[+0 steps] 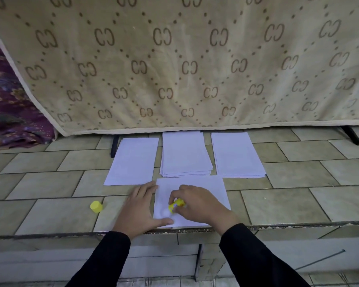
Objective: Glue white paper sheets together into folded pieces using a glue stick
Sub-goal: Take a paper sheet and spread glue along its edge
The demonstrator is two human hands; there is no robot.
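Note:
A white paper sheet point(207, 187) lies at the near edge of the tiled surface. My right hand point(197, 204) grips a yellow glue stick point(176, 205), its white tip down on the sheet's lower left part. My left hand point(139, 208) lies flat with straight fingers on the sheet's left edge, the thumb pressing the bottom corner. The glue stick's yellow cap point(96, 206) lies on the tiles to the left of my left hand.
Behind the sheet lie a single sheet point(133, 160), a thick paper stack point(184, 154) and a thinner paper stack point(236, 154). A beige patterned blanket point(174, 69) hangs behind them. The tiled ledge edge point(278, 225) drops off just before me.

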